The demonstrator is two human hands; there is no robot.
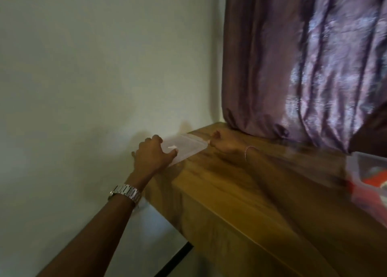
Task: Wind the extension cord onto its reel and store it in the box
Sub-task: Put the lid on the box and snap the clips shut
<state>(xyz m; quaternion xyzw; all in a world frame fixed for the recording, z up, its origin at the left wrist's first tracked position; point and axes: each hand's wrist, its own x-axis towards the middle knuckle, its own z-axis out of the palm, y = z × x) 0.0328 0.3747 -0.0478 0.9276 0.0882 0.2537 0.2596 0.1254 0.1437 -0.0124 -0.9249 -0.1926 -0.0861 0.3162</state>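
A clear plastic lid (186, 145) lies flat at the far left corner of a wooden table (240, 184), against the wall. My left hand (154, 153) grips the lid's near left edge, fingers curled over it. My right hand (223, 143) holds the lid's right edge with curled fingers. At the right edge of the view stands a clear plastic box (364, 184) with something red and orange inside, blurred; I cannot tell whether that is the reel. No loose cord shows.
A purple curtain (310, 67) hangs at the back right, its hem resting on the table. A pale wall (94, 77) fills the left. A dark table leg (178, 255) shows below the tabletop.
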